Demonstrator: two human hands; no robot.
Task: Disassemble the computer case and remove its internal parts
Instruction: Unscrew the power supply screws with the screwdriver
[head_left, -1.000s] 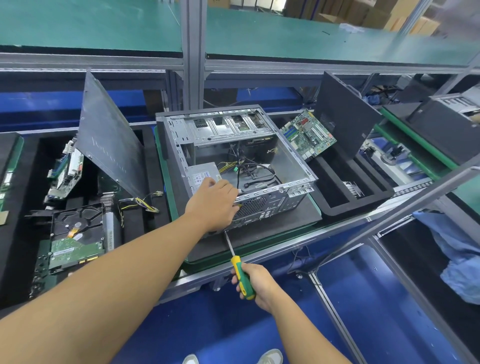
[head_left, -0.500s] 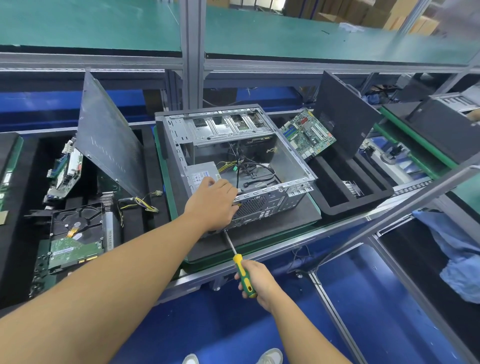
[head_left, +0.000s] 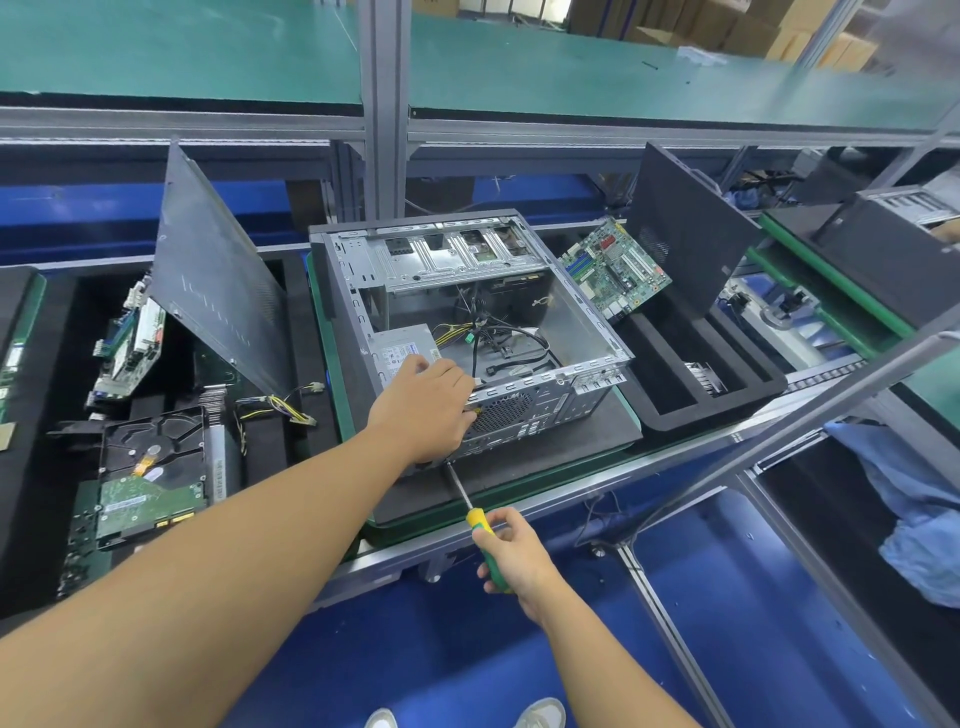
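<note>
The open grey computer case (head_left: 457, 260) lies on its side on a black mat. A silver power supply (head_left: 400, 351) sits in its near left corner, with black and yellow cables (head_left: 498, 338) beside it. My left hand (head_left: 426, 405) grips the case's near rear edge over the power supply, fingers curled over the rim. My right hand (head_left: 519, 561) grips a yellow and green screwdriver (head_left: 480, 522). Its shaft points up at the rear panel, and the tip is hidden under my left hand.
A removed motherboard (head_left: 613, 270) and a black panel (head_left: 680, 228) lean in a black foam tray (head_left: 701, 384) on the right. To the left stand a grey side panel (head_left: 218, 291), a hard drive (head_left: 150, 478) and a circuit board (head_left: 135, 343). Another case (head_left: 893, 249) is far right.
My right hand has shifted slightly on the screwdriver handle. My left hand and the case have stayed where they were.
</note>
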